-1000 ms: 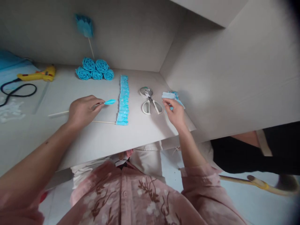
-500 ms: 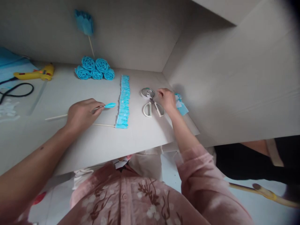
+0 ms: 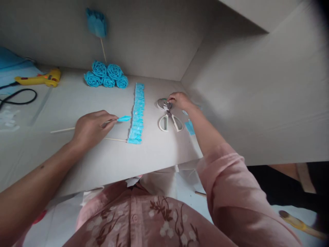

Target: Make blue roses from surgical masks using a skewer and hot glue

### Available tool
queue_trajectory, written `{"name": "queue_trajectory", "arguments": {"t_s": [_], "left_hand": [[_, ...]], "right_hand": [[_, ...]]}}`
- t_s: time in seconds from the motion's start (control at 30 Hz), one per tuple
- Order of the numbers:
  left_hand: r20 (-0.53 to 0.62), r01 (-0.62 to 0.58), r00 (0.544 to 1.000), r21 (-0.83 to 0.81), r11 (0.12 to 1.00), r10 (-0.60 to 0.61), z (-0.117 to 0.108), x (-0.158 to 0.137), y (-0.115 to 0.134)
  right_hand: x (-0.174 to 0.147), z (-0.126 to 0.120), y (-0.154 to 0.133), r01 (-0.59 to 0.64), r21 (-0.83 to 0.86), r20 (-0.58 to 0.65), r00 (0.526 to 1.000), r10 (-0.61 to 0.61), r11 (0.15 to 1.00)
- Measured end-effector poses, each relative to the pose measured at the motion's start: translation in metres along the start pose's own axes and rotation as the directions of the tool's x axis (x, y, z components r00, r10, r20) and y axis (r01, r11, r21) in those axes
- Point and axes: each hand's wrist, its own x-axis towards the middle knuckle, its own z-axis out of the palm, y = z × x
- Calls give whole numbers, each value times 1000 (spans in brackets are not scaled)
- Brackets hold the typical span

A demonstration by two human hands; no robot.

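My left hand (image 3: 94, 127) is closed round a thin wooden stick (image 3: 63, 130), whose right end carries a pointed blue paper tip (image 3: 124, 118). Just right of that tip lies a long strip of pleated blue paper (image 3: 137, 115). A second stick (image 3: 116, 139) runs from under my left hand to the strip's near end. My right hand (image 3: 180, 100) has its fingers pinched together at the right rim of a tape roll (image 3: 159, 104); anything between the fingertips is hidden. White-handled scissors (image 3: 163, 123) lie with their blades over the roll, beside small white scraps (image 3: 166, 106).
Several rolled blue paper flowers (image 3: 114, 71) are stacked at the back, with another blue flower (image 3: 97, 24) on a stick upright behind them. At left are a yellow glue gun (image 3: 52, 78), its black cord (image 3: 23, 102) and blue paper (image 3: 12, 63). Blue scraps (image 3: 190, 127) lie near the right wall.
My right hand has moved left to the tape roll, its fingers drawing together there. The left hand keeps hold of the stick almost unmoved. The whole view has shifted slightly.
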Motion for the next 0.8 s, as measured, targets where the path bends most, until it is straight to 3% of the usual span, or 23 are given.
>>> {"name": "queue_trajectory", "arguments": {"t_s": [0.3,0.53,0.8], "left_hand": [[8,-21,1000,-7,1000,21,-2,0,3],[13,-53,999,-7,999,53,-2,0,4],[33,-72,997,69,995,70,-2,0,5]], "right_hand": [[-7,10,-1,-146,75,-81,985,152,986],[-8,27,-7,-333,155,-147,923,355,930],[-15,40,0,-324,240,-255,888,382,915]]}}
